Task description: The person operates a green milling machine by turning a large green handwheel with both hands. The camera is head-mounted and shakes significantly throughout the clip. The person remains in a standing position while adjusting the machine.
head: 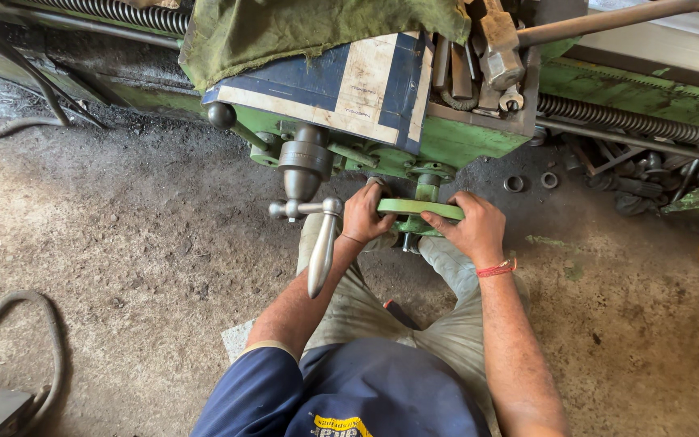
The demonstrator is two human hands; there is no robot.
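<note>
Green cast metal fills the upper part of the view: a lathe carriage (382, 137), its top covered by a blue and cream board (341, 85) with an olive cloth (285, 28) draped over that, most likely to keep swarf and dust off the slideways. Low on the apron sits a green handwheel (414, 208), seen nearly edge-on, and both hands are on it. The left hand (364, 214) curls over the wheel's left rim with fingers wrapped round and pressed onto it, knuckles upward. The right hand (471, 229), a red thread at the wrist, clamps the right rim in the same way, thumb on the near side and fingers folded over the far edge. Taking the rim at opposite sides gives even leverage, which seems to be why the hands are set this way. Just left of the left hand, a steel crank handle (321, 247) hangs from its hub, untouched, its tapered grip pointing down toward the person's knee. Loose tools and a hammer (499, 57) rest on the carriage top at right, within easy reach. Behind runs the threaded leadscrew (633, 121). The dirt floor (139, 226) holds a hose (18, 311) at left and two small metal rings (531, 181) near the machine base
</note>
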